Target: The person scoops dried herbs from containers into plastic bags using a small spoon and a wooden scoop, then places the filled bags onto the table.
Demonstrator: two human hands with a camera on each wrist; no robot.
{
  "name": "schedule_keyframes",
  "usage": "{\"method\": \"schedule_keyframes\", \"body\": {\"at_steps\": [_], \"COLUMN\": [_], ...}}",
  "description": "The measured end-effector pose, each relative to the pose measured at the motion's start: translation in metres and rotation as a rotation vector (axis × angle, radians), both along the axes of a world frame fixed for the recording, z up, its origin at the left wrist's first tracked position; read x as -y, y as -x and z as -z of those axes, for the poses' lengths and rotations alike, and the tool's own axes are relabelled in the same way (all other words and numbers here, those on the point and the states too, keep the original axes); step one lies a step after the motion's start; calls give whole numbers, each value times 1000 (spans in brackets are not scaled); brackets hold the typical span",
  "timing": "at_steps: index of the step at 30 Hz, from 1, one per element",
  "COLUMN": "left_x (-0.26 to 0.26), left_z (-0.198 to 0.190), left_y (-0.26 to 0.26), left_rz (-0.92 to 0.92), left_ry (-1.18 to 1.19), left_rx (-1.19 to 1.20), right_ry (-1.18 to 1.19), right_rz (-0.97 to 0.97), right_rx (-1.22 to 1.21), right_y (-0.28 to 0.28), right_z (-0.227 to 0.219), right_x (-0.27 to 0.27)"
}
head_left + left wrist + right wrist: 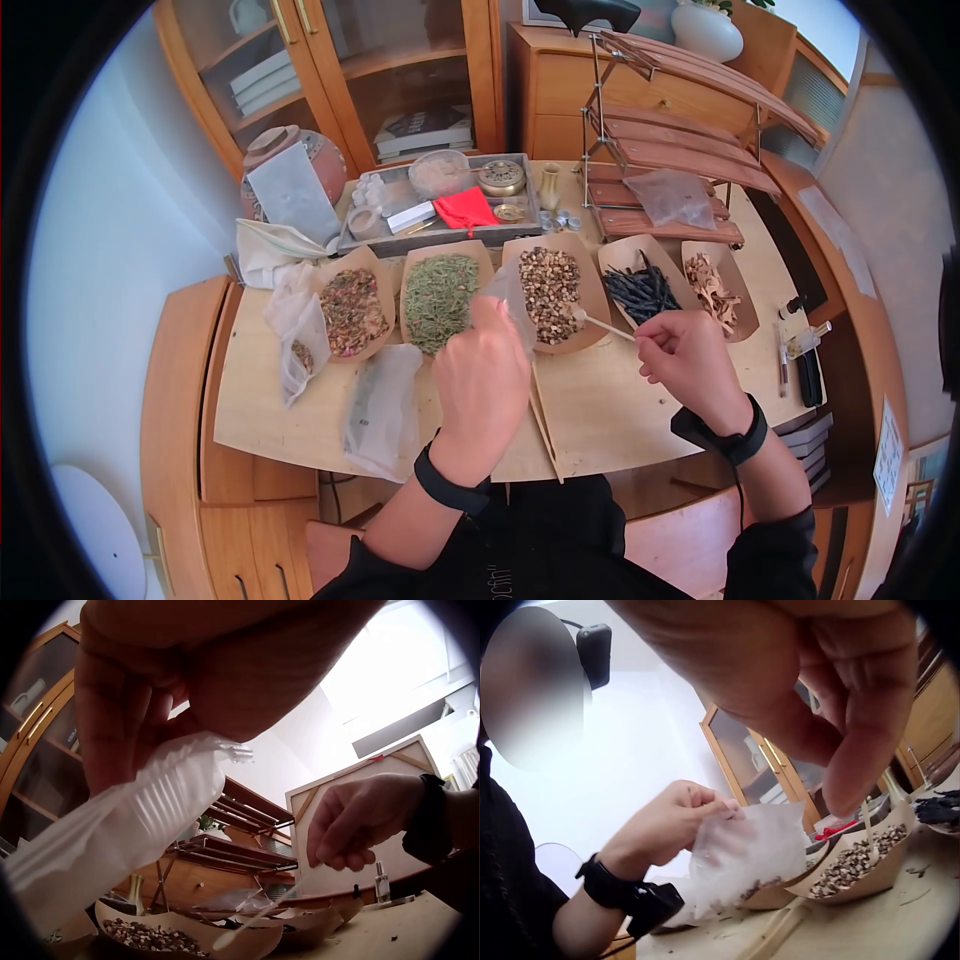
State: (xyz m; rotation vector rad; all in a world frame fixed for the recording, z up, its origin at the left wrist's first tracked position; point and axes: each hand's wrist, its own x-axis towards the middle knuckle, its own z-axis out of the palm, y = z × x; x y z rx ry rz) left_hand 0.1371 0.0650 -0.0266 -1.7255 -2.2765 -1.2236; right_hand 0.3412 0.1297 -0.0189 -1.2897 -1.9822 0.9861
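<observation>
My left hand (pixel 483 375) pinches the top of a translucent bag (pixel 142 817) over the middle of the table. The bag hangs beside a paper tray (pixel 593 325) of chopped brown-and-cream pieces (pixel 548 275). From the right, my right hand (pixel 692 362) grips the thin handle of a small wooden spoon (pixel 608 326) between thumb and fingers. The spoon's bowl lies at the right side of those pieces. In the right wrist view, the right fingers (pixel 859 769) hide part of the handle, and the bag (pixel 750 844) hangs from the left fingertips.
More paper trays hold dried petals (pixel 353 310), green herb (pixel 440 300), dark strips (pixel 643 288) and pale slices (pixel 710 290). Wooden tongs (pixel 543 425) and a flat bag (pixel 385 405) lie in front. Behind stand a grey tray (pixel 360 240) and a folding rack (pixel 680 150).
</observation>
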Motion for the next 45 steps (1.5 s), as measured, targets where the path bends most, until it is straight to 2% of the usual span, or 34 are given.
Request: {"method": "schedule_keyframes", "body": {"at_steps": [4, 6, 9, 15, 25, 30, 38, 45], "left_x": [1, 1, 1, 1, 1, 1, -1, -2], "left_z": [2, 2, 1, 2, 3, 1, 3, 5], "left_y": [0, 0, -1, 0, -2, -2, -4, -6], "left_rz": [1, 2, 4, 4, 6, 7, -8, 5], "left_ry": [8, 19, 23, 14, 8, 40, 63, 49], "left_rx": [-6, -9, -15, -23, -12, -16, -16, -26], "right_ry": [64, 232, 345, 491, 535, 502, 427, 372], "right_rz": [11, -6, -50, 3, 34, 20, 1, -102], "right_rx": [56, -73, -208, -389, -513, -534, -520, -383], "right_y": [3, 6, 8, 12, 6, 3, -5, 1], "right_z": [9, 15, 42, 61, 65, 51, -4, -24], "right_x": [-8, -11, -22, -22, -19, -17, -4, 11]}}
